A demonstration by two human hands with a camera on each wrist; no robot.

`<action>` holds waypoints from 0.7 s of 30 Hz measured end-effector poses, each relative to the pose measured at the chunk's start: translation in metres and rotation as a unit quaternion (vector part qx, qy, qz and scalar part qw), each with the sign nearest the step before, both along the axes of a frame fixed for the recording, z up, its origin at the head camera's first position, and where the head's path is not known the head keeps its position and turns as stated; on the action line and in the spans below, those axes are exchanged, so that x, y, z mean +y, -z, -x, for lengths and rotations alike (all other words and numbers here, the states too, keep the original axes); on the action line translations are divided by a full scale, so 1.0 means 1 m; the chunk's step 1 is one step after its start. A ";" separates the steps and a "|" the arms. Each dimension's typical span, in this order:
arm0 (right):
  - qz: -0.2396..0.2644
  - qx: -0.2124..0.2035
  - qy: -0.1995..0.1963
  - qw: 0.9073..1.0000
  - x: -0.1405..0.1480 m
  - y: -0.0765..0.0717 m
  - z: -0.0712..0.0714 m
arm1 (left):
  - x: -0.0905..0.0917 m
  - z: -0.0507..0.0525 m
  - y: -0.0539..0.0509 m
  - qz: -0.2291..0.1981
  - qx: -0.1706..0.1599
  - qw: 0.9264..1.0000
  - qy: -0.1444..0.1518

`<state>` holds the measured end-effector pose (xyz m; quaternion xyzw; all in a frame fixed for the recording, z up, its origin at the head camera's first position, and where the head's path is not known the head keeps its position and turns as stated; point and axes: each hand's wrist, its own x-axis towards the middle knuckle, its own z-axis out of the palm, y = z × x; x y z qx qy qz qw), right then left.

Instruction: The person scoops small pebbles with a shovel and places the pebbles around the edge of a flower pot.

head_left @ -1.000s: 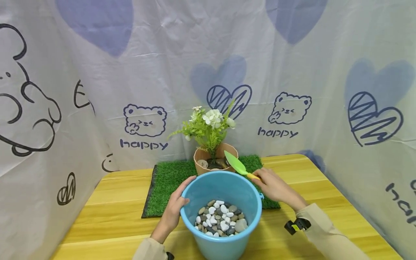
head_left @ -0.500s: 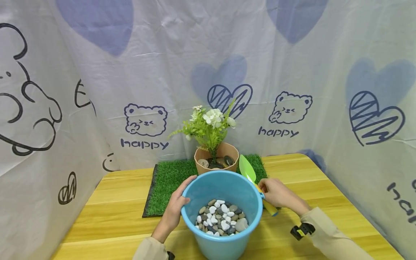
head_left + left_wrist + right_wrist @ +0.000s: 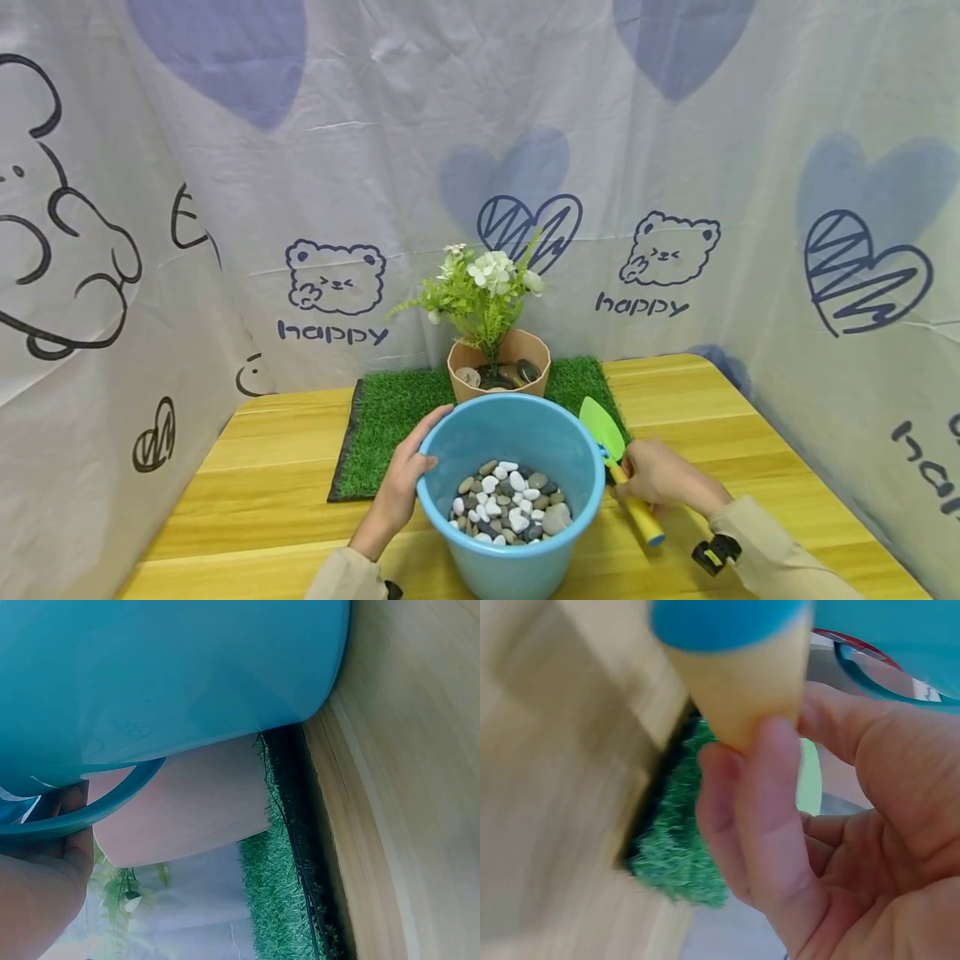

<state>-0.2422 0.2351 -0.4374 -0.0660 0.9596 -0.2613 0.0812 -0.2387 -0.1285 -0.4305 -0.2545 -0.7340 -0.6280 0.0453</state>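
Note:
A light-blue bucket (image 3: 512, 571) stands at the front of the table with white, grey and brown pebbles (image 3: 517, 500) inside. My left hand (image 3: 401, 479) grips its left rim, thumb over the edge; in the left wrist view the fingers are partly hidden behind the bucket's handle (image 3: 124, 795). Right of the bucket, my right hand (image 3: 666, 477) holds a toy garden trowel (image 3: 602, 425) with a green blade and yellow handle. The right wrist view shows thumb and fingers pinching that handle (image 3: 731, 682) near its blue end. The blade points away from me, beside the rim.
Behind the bucket a peach-coloured flowerpot (image 3: 536, 387) with stones and a white-flowered plant (image 3: 483, 292) stands on an artificial grass mat (image 3: 397, 425). The wooden table (image 3: 255, 492) is bordered by a printed cloth backdrop (image 3: 442, 108).
My right hand has brought the trowel from behind the bucket's rim round to its right side, nearer to me and lower, uncovering the flowerpot's right side. The left hand and bucket have stayed put.

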 end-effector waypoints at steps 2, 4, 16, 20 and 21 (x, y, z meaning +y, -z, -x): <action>-0.013 -0.017 0.001 1.000 0.003 0.003 -0.002 | 0.000 0.000 0.000 0.000 0.001 1.000 0.001; -0.022 -0.032 0.004 0.999 0.005 0.006 -0.004 | 0.000 0.000 0.000 0.000 0.003 1.000 0.002; -0.024 -0.066 0.003 0.998 0.009 0.017 -0.005 | 0.000 -0.001 0.000 -0.003 0.000 1.000 -0.001; -0.031 -0.060 0.007 0.998 0.007 0.019 -0.005 | 0.000 -0.001 -0.001 -0.005 -0.002 1.000 0.002; -0.034 -0.057 0.009 0.998 0.007 0.020 -0.005 | 0.000 0.000 -0.001 -0.007 -0.003 1.000 0.003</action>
